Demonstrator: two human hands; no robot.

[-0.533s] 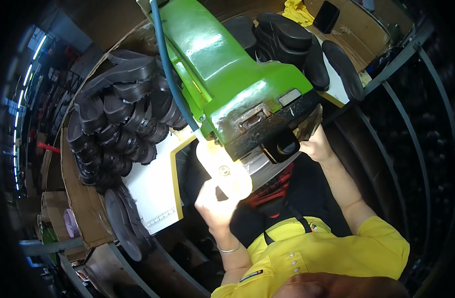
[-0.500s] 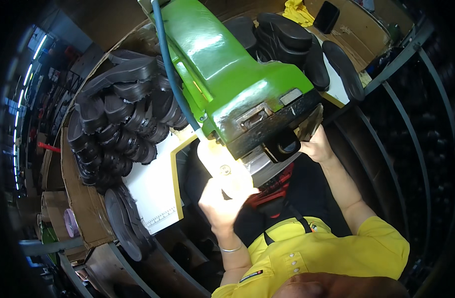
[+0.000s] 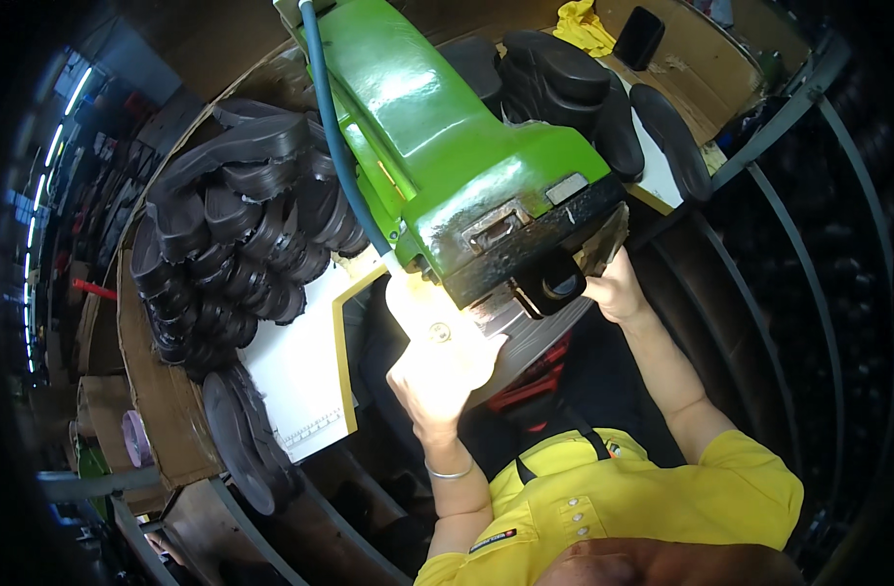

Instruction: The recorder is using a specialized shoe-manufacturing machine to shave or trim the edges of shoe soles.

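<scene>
A dark grey shoe sole (image 3: 535, 344) with a ridged edge lies beneath the black front of a green machine (image 3: 505, 176). My left hand (image 3: 437, 386) grips its near left end, thumb over the edge and fingers washed out by the bright lamp (image 3: 439, 327). On the other side, my right hand (image 3: 616, 288) is closed beside the machine head, at the sole's far end, where a ragged brownish flap (image 3: 603, 244) sticks up. The machine head hides the middle of the sole and the fingertips of my right hand.
A pile of black soles (image 3: 242, 234) with ragged edges is stacked left of the machine. Smoother soles (image 3: 564, 83) lie behind it at right, near a yellow cloth (image 3: 585, 27). A blue hose (image 3: 330, 137) runs down the machine. A white board (image 3: 300, 381) edges the worktop.
The sole has shifted and turned under the machine head, showing more of its near left end. My left hand's thumb has lifted higher; my right hand has moved slightly left.
</scene>
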